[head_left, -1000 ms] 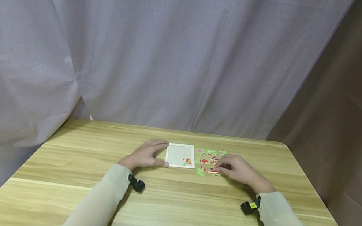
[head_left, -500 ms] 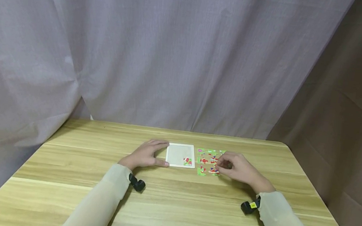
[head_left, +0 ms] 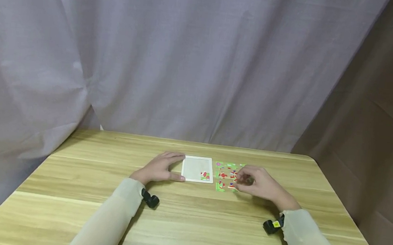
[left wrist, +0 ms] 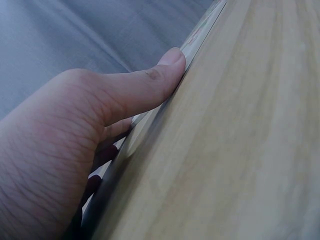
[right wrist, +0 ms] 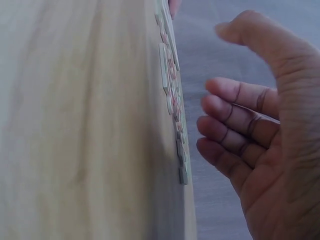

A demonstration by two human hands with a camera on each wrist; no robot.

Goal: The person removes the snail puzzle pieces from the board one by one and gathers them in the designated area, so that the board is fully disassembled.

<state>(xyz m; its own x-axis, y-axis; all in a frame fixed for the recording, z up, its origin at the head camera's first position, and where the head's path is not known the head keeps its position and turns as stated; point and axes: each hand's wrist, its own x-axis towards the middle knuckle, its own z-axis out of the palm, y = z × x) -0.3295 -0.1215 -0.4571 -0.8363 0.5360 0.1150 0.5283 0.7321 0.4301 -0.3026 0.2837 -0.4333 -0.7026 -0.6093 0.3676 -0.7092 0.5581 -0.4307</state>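
Note:
A white square puzzle tray point(head_left: 199, 157) lies flat at the far middle of the table. In its lower right corner sits a red and green jigsaw piece point(head_left: 205, 175). My left hand point(head_left: 158, 168) is at the tray's left side, fingertips at the upper corner and thumb at the lower one; its straight thumb point(left wrist: 140, 90) shows on the tray's near edge in the left wrist view. My right hand point(head_left: 260, 184) hovers over the right side of several jigsaw pieces point(head_left: 223, 175), covering some. In the right wrist view, its thumb and bent fingers point(right wrist: 220, 127) stand apart with nothing between them.
The loose pieces lie in rough rows just right of the tray, thin and flat on the wooden table point(head_left: 185, 225). A grey curtain point(head_left: 174, 56) hangs behind the table's far edge, and a darker brown one point(head_left: 380, 118) hangs on the right.
My right hand has lifted slightly from the pieces, and its thumb and fingertips have spread apart. My left hand stays at the tray. The head view has shifted a little.

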